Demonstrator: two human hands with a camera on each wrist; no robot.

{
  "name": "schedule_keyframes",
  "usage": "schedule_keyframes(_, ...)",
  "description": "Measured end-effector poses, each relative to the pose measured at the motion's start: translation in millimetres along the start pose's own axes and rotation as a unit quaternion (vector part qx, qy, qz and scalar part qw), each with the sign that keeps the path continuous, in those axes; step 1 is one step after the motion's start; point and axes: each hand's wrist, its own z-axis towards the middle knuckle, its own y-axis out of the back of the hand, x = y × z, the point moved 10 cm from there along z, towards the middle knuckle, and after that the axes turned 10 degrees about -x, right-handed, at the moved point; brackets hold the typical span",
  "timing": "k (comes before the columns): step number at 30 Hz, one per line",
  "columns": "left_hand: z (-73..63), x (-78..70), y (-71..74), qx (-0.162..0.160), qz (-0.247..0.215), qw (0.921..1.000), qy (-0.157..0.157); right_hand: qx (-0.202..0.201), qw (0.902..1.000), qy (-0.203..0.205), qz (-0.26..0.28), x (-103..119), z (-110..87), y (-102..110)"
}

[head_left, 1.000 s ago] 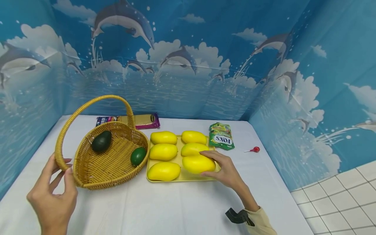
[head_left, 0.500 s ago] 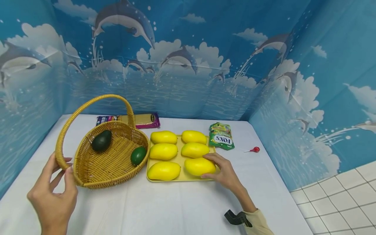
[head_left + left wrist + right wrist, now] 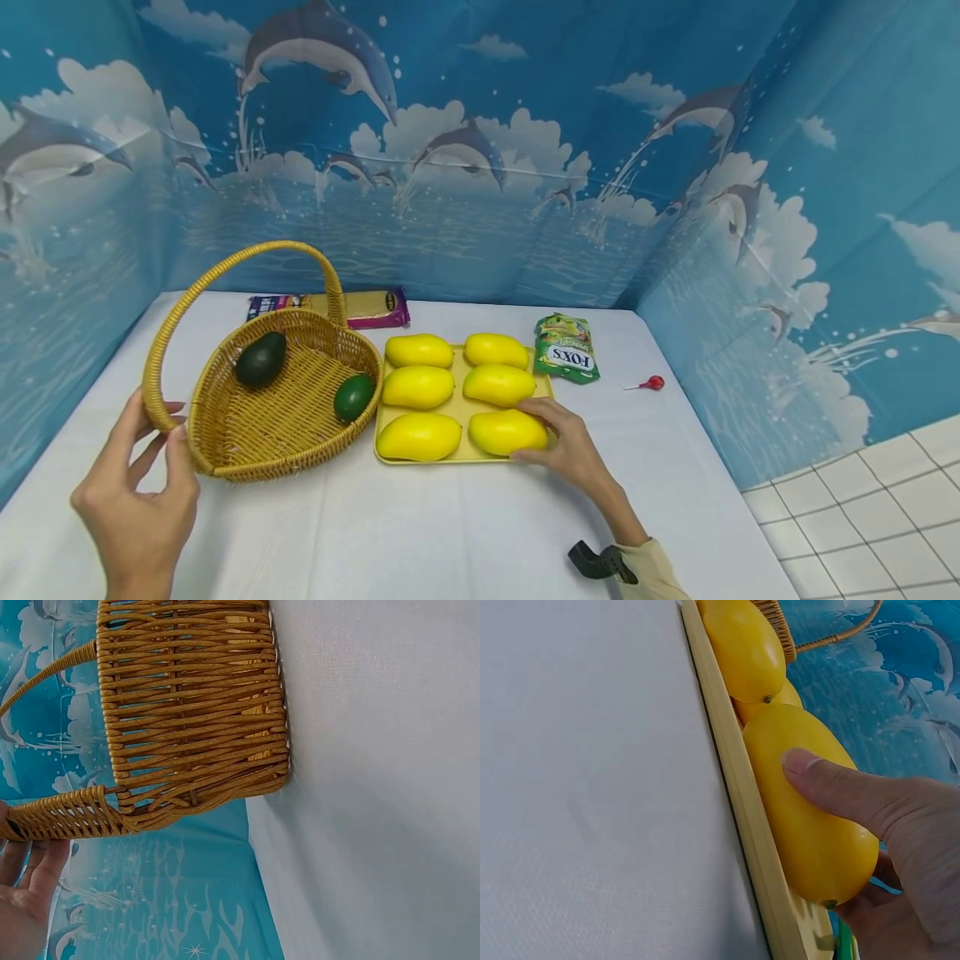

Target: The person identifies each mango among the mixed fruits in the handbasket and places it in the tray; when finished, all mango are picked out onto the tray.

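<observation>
In the head view, my left hand (image 3: 138, 500) grips the near end of the arched handle (image 3: 153, 371) of a woven basket (image 3: 285, 462). Two dark green avocados (image 3: 260, 360) lie inside the basket. From below, the left wrist view shows fingers (image 3: 49, 866) against that handle. My right hand (image 3: 570, 446) holds a yellow mango (image 3: 506, 432) at the near right corner of a pale yellow tray (image 3: 457, 417), thumb on the near side and fingers on the far side. Several other mangoes (image 3: 417, 437) lie beside it in two columns on the tray.
Behind the basket lies a long purple-and-gold packet (image 3: 375, 310). Right of the tray are a green FOX'S bag (image 3: 566, 348) and a red lollipop (image 3: 655, 382). Dolphin-print curtains (image 3: 450, 225) stand around the white-covered table (image 3: 390, 533).
The right hand has lowered the mango from above into the tray's near right place, then shifted it slightly left. The left hand and the basket have stayed put.
</observation>
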Motion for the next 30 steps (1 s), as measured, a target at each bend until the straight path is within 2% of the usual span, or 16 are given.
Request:
schedule_keyframes(12,0.2,1.3,1.3,-0.005,0.001,1.0,0.002,-0.009,0.9999,0.007,0.01,-4.4,-2.3,-1.9)
schedule_keyframes(24,-1.4,-0.5,-2.3,0.013,0.014,0.9996,0.019,-0.008,0.9999,0.001,0.015,-7.1,-4.2,-1.7)
schedule_keyframes(30,0.5,-3.5,-3.0,0.02,0.012,0.9996,0.016,-0.037,0.9992,0.016,-0.004,-2.8,-3.9,5.7)
